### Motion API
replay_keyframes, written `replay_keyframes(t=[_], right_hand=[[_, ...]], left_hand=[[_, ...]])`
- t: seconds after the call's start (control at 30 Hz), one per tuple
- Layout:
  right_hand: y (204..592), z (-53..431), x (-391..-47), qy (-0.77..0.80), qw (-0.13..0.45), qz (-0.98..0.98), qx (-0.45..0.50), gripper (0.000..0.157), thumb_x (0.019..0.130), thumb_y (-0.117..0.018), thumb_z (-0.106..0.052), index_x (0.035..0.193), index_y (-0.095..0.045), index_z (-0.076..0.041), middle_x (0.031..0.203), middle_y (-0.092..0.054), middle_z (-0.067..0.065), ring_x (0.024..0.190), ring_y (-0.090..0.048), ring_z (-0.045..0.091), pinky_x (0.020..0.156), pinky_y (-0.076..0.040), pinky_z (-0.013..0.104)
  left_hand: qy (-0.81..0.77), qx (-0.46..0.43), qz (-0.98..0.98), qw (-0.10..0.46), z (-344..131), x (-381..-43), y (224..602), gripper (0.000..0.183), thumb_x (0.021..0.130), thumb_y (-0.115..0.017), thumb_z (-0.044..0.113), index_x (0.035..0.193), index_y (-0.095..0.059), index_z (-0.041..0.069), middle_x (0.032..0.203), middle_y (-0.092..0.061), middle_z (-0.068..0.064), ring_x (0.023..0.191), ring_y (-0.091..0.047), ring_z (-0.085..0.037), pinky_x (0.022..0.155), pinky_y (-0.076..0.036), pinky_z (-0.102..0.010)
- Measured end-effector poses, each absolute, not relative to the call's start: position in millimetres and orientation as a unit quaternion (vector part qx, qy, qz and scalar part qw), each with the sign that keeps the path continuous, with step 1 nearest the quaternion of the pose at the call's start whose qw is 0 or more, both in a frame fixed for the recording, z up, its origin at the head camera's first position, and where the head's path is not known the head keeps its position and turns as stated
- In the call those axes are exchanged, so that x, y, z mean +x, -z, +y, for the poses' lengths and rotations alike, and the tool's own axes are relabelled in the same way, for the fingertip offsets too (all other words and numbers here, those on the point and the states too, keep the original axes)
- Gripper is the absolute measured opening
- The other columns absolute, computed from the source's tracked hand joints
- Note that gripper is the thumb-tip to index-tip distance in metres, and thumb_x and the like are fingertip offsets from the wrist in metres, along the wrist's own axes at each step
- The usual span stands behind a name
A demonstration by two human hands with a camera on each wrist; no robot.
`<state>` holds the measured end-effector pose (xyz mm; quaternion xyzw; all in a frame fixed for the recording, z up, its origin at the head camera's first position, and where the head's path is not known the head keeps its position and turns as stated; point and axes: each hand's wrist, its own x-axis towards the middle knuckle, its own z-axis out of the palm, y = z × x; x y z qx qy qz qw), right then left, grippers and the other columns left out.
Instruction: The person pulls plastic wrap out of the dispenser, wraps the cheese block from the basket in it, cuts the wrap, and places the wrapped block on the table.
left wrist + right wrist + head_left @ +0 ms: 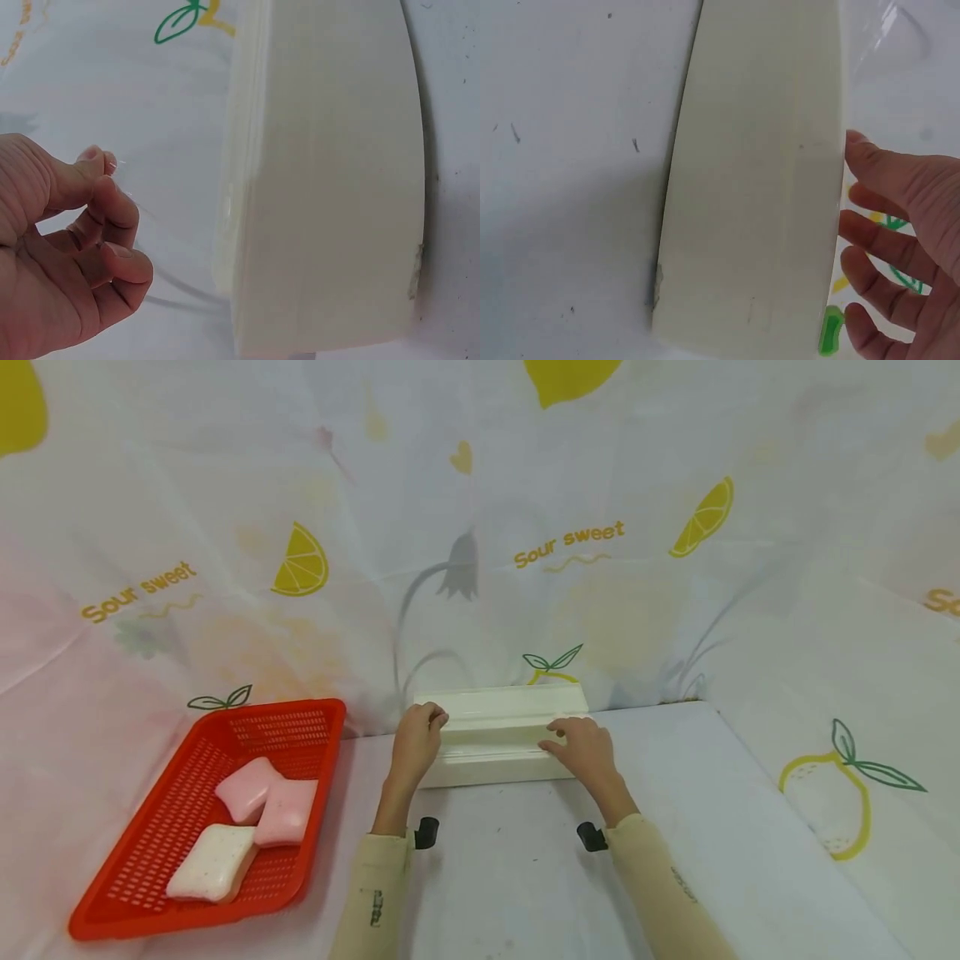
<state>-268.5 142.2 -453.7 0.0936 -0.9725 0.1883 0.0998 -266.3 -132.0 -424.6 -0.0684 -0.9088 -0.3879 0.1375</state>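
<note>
A long cream-white dispenser box [491,770] stands against the back wall with its lid [502,702] raised. My left hand [417,745] is at the box's left end, thumb and index finger pinching the edge of a thin clear plastic film [124,163]. Glints of clear film [889,24] also show above the box in the right wrist view. At the box's right end is my right hand [588,750], its fingers bent loosely and thumb apart from them, fingertips right at the box's upper edge. A green tab [831,330] shows on the box's end there.
To the left is a red plastic basket [325,810] with two pink soap-like bars [288,810] and one white bar [210,862]. A white cloth [502,893] covers the table, and a lemon-print sheet [360,485] hangs behind and at the sides.
</note>
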Motion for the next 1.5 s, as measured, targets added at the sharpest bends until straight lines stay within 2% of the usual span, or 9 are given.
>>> replay_keyframes(t=[0.23,0.43,0.53,0.7,0.9,1.03,1.17,1.37,1.5], right_hand=[[445,120,-278,-0.172,0.081,-0.975,0.114,0.038,0.083,-0.078,-0.041,0.11,-0.075,-0.014,0.099,-0.073,0.004,0.088,-0.068,0.026,0.068,-0.052,0.041],[441,109,-286,-0.137,0.049,-0.985,0.093,0.038,0.081,-0.079,-0.042,0.11,-0.075,-0.018,0.106,-0.072,0.0,0.095,-0.067,0.023,0.068,-0.052,0.043],[439,111,-288,-0.13,0.033,-0.987,0.088,0.03,0.083,-0.078,-0.035,0.108,-0.076,-0.017,0.106,-0.072,0.0,0.096,-0.067,0.022,0.069,-0.053,0.042],[440,122,-288,-0.133,0.023,-0.987,0.09,0.018,0.085,-0.072,-0.016,0.102,-0.077,-0.013,0.098,-0.072,0.003,0.09,-0.066,0.022,0.068,-0.053,0.04],[446,142,-287,-0.147,0.043,-0.985,0.077,0.014,0.087,-0.068,-0.007,0.096,-0.078,-0.011,0.102,-0.072,0.005,0.092,-0.067,0.027,0.068,-0.054,0.043],[451,153,-287,-0.172,0.061,-0.98,0.074,0.013,0.088,-0.067,-0.005,0.089,-0.077,-0.012,0.099,-0.072,0.005,0.089,-0.067,0.026,0.068,-0.054,0.044],[454,158,-288,-0.199,0.07,-0.975,0.075,0.009,0.089,-0.067,-0.008,0.087,-0.075,-0.013,0.094,-0.071,0.004,0.082,-0.064,0.024,0.068,-0.052,0.044],[451,164,-285,-0.237,0.084,-0.965,0.077,0.004,0.09,-0.071,-0.016,0.091,-0.073,-0.013,0.099,-0.072,0.005,0.084,-0.065,0.027,0.07,-0.05,0.046],[451,168,-282,-0.255,0.108,-0.958,0.077,0.004,0.092,-0.07,-0.018,0.092,-0.073,-0.015,0.097,-0.073,0.003,0.082,-0.065,0.025,0.065,-0.049,0.043]], left_hand=[[0.389,-0.066,-0.905,0.161,-129,-266,422,0.016,0.099,-0.06,0.013,0.1,-0.067,-0.001,0.094,-0.06,-0.014,0.086,-0.056,-0.028,0.074,-0.047,-0.042],[0.391,-0.072,-0.9,0.177,-127,-264,420,0.014,0.098,-0.061,0.011,0.099,-0.067,-0.002,0.093,-0.06,-0.014,0.086,-0.058,-0.029,0.074,-0.049,-0.042],[0.389,-0.076,-0.9,0.18,-127,-262,419,0.014,0.098,-0.061,0.011,0.099,-0.067,-0.002,0.093,-0.06,-0.014,0.084,-0.058,-0.028,0.072,-0.049,-0.042],[0.384,-0.071,-0.904,0.174,-127,-260,419,0.015,0.099,-0.06,0.013,0.099,-0.067,-0.001,0.094,-0.06,-0.013,0.082,-0.056,-0.026,0.07,-0.048,-0.04],[0.382,-0.062,-0.904,0.18,-127,-256,418,0.014,0.098,-0.061,0.012,0.099,-0.067,0.0,0.094,-0.059,-0.013,0.08,-0.056,-0.026,0.068,-0.048,-0.041],[0.384,-0.055,-0.904,0.18,-128,-255,418,0.014,0.098,-0.062,0.013,0.1,-0.067,0.001,0.096,-0.06,-0.014,0.083,-0.058,-0.027,0.069,-0.048,-0.042],[0.379,-0.051,-0.907,0.179,-131,-254,418,0.014,0.098,-0.061,0.014,0.101,-0.067,0.002,0.098,-0.06,-0.015,0.084,-0.059,-0.028,0.068,-0.048,-0.042],[0.367,-0.046,-0.914,0.166,-137,-254,423,0.013,0.1,-0.059,0.016,0.103,-0.066,0.005,0.101,-0.059,-0.015,0.084,-0.057,-0.028,0.065,-0.046,-0.042],[0.373,-0.056,-0.913,0.157,-142,-254,427,0.013,0.1,-0.058,0.015,0.104,-0.065,0.005,0.096,-0.064,-0.013,0.077,-0.06,-0.024,0.062,-0.046,-0.039]])
